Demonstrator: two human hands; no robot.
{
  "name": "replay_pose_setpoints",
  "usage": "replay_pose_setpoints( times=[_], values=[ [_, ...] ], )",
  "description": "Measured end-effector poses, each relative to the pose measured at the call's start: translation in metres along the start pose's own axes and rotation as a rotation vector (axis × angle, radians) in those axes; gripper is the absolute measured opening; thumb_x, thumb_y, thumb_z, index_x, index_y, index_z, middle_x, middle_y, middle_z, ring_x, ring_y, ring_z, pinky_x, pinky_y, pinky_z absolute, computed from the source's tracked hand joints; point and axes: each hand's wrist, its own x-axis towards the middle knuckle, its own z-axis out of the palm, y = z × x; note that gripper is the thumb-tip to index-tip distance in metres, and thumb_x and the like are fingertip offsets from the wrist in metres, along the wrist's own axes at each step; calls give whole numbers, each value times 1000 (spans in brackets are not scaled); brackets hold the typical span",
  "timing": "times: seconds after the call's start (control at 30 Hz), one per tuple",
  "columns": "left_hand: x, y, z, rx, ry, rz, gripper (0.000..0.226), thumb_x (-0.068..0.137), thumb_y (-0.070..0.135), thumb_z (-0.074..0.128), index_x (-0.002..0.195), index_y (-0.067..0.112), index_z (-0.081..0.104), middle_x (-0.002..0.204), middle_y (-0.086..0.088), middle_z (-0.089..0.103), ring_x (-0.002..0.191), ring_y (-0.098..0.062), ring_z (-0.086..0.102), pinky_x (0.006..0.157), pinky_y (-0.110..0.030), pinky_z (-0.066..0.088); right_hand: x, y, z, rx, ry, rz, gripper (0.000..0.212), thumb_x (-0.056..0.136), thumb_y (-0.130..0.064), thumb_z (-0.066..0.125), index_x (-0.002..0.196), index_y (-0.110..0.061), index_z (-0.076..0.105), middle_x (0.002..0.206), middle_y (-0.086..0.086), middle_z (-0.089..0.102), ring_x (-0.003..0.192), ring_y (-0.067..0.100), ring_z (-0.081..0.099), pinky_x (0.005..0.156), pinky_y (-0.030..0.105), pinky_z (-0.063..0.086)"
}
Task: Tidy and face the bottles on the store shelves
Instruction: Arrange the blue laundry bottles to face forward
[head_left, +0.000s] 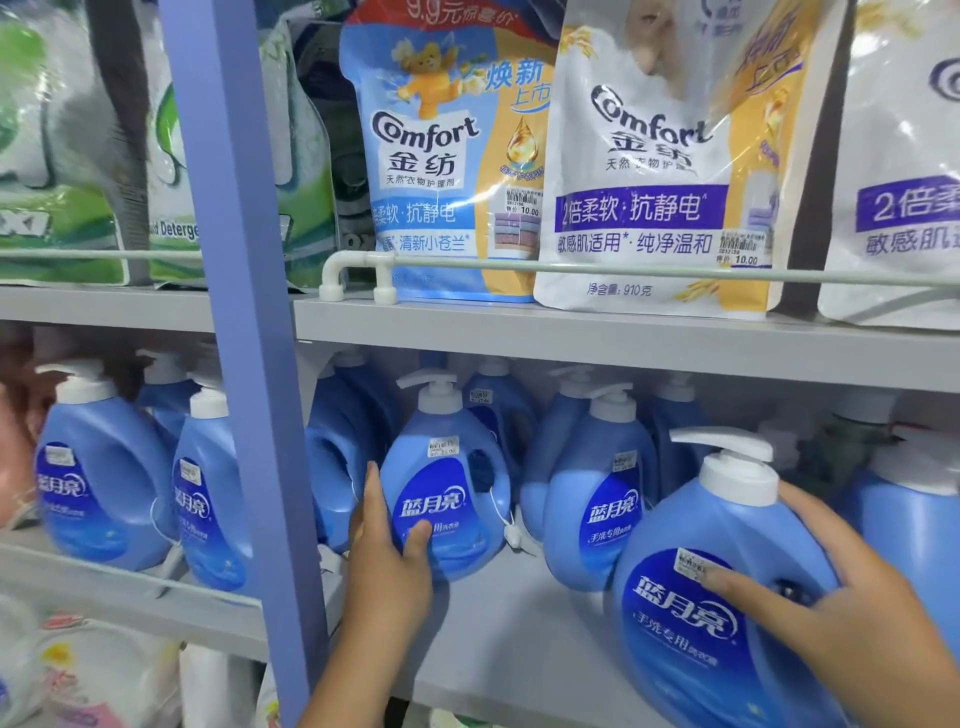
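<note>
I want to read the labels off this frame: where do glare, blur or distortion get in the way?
Head view: glare streaks the white pouch; the green bags at left are blurred; wide-angle bending curves the shelf edge; the bottle label under the right hand reads sharp.

head cam | faces shelves (623, 343) | close | slightly downward

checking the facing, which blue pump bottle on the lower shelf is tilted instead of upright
The big blue pump bottle nearest the camera, under the right hand. It leans left; the others stand upright.
</note>
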Motion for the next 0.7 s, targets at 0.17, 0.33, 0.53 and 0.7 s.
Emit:
replay_pose_setpoints(
  times=[0.17, 0.33, 0.53, 0.7],
  values=[
    [36, 16, 27, 194, 29, -96, 99, 89, 36, 73, 162, 29, 6, 149, -12, 37, 132, -35, 46, 104, -43, 42, 4, -1, 1, 48, 0, -36, 76, 51, -35, 86, 91, -86, 47, 94, -53, 58, 90, -27, 56, 64, -5, 41],
    [63, 12, 50, 228, 9, -57, 108, 73, 36, 85, 159, 26, 20, 136, -15, 47, 124, -39, 51, 99, -41, 44, 5, 7, 0, 82, -9, -41, 73, 53, -34, 87, 90, -84, 49, 92, -45, 63, 84, -20, 62, 58, -2, 44],
    [80, -7, 53, 129, -39, 28, 89, 67, 37, 87, 143, 31, 40, 115, -7, 59, 105, -30, 61, 85, -34, 50, 8, 11, 3, 110, -8, -65, 75, 52, -31, 84, 85, -86, 47, 90, -51, 60, 87, -26, 58, 60, -4, 44],
    [78, -9, 58, 118, -82, 36, 98, 64, 40, 91, 145, 32, 37, 120, -4, 52, 97, -17, 55, 81, -28, 42, 10, 19, 7, 84, -29, -51, 69, 59, -26, 87, 105, -65, 54, 93, -48, 62, 90, -21, 61, 57, 1, 48]
  ],
)
